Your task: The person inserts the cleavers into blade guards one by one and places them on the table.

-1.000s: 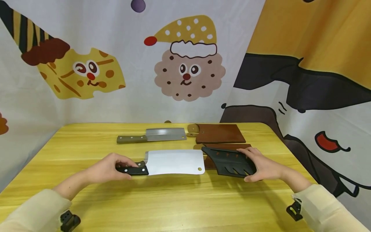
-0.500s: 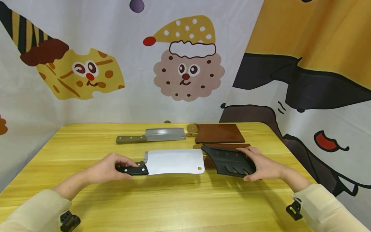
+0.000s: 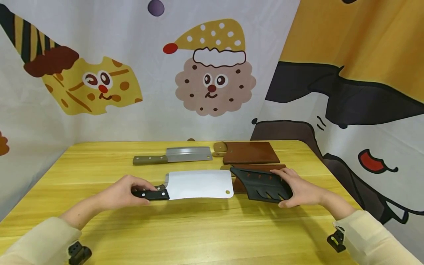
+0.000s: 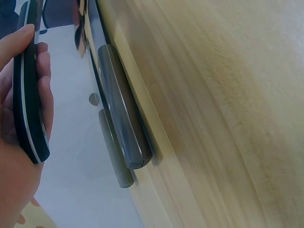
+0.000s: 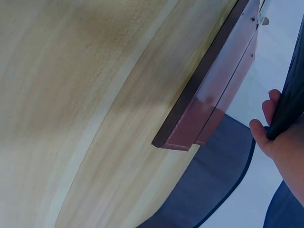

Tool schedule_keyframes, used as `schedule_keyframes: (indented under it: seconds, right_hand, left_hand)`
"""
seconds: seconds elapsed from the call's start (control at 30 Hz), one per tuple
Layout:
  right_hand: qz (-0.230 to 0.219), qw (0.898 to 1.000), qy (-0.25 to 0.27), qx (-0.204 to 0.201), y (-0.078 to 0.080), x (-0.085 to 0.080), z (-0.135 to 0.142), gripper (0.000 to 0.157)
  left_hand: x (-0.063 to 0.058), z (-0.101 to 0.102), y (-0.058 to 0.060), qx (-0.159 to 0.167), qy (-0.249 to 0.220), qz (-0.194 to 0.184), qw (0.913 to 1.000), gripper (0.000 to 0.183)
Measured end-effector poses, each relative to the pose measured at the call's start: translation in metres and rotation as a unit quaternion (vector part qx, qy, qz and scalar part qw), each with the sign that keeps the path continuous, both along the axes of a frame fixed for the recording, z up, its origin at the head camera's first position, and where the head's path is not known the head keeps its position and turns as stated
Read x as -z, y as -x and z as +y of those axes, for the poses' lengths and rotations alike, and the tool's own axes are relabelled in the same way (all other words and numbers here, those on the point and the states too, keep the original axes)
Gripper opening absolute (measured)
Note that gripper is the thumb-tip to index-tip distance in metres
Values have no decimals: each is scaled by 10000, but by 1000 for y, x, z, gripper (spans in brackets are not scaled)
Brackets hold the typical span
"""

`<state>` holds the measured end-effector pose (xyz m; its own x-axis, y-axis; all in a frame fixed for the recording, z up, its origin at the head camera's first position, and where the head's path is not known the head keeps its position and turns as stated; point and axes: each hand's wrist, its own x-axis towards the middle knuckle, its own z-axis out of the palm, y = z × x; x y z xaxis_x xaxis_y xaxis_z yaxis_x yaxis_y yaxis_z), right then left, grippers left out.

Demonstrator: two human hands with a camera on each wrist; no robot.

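Note:
In the head view my left hand grips the black riveted handle of a broad cleaver, its bright blade pointing right with a hole near the tip. The left wrist view shows that handle raised off the table, fingers wrapped round it. My right hand holds a black slotted blade guard by its far right end, thumb at the front edge and fingers at the back. The guard's left end is right beside the blade tip. Behind the held cleaver lies a second cleaver, mostly hidden; its handle shows in the left wrist view.
Farther back on the wooden table lies another cleaver with an olive handle. To its right is a brown leather sheath with a tan strap. A second brown sheath lies partly hidden behind the black guard. A printed curtain hangs behind.

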<state>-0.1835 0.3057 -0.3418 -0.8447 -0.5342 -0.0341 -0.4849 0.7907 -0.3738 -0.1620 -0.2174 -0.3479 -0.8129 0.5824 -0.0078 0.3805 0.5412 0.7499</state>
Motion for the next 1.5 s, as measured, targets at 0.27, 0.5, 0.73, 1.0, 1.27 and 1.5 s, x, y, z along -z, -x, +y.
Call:
schedule_keyframes:
  seconds: [0.27, 0.5, 0.73, 1.0, 1.27, 1.5]
  right_hand:
    - [126, 9999, -14, -26, 0, 1, 1, 99]
    - [83, 10000, 12, -22, 0, 2, 0, 99]
    - [26, 10000, -6, -10, -1, 3, -1, 99]
    - [61, 10000, -51, -5, -2, 3, -3, 98]
    - [125, 9999, 14, -11, -2, 8, -3, 97]
    - [205, 9997, 139, -80, -2, 6, -8, 97]
  left_hand:
    - [-1, 1, 0, -70, 152, 15, 9999, 31]
    - [-2, 1, -1, -109, 177, 68, 9998, 31]
    - [0, 1, 1, -63, 180, 65, 9998, 29]
    - [1, 1, 2, 56, 99, 2, 9999, 29]
    - [-1, 6, 3, 269, -180, -207, 9993, 31]
    - [-4, 11, 4, 276, -161, -240, 9992, 28]
